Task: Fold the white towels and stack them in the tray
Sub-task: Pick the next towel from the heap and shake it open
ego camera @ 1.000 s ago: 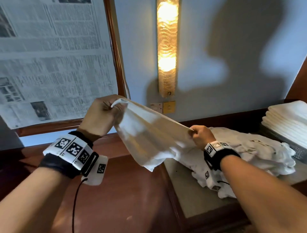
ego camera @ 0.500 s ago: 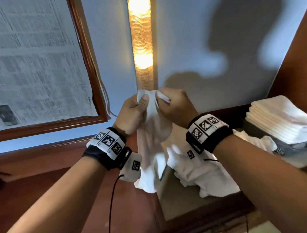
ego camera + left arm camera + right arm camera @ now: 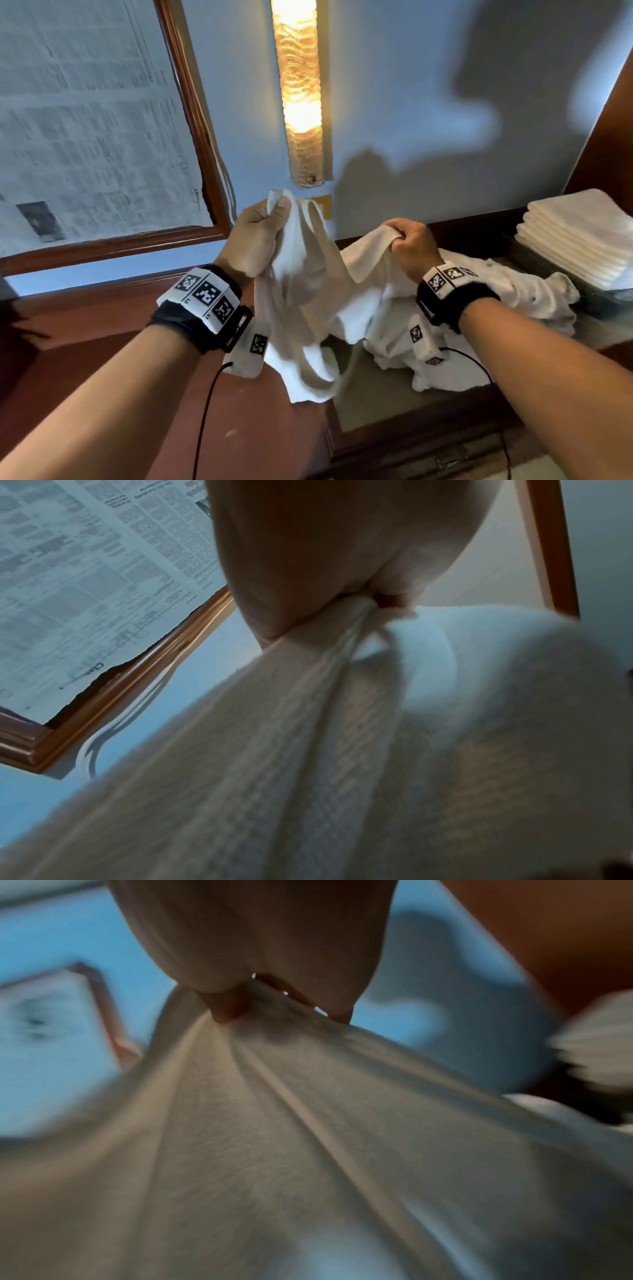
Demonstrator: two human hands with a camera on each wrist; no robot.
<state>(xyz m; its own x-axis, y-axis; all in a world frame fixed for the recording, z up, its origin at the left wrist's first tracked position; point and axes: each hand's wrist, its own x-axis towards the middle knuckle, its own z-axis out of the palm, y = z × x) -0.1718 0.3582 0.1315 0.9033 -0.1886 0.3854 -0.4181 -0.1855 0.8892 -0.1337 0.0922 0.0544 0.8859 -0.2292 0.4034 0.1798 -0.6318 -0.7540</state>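
Against the blue wall (image 3: 394, 85) and above the wooden counter (image 3: 113, 315), the hands that met half a second ago have parted, the left hand (image 3: 255, 236) pinching the towel (image 3: 308, 294) corners together while the right hand (image 3: 412, 245) grips the hanging fold, so the first fold looks made, with the tray (image 3: 534, 260) waiting at right.

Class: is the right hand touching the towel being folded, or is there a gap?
Touching. The right wrist view shows the right hand pinching the towel, cloth bunched at the fingertips.
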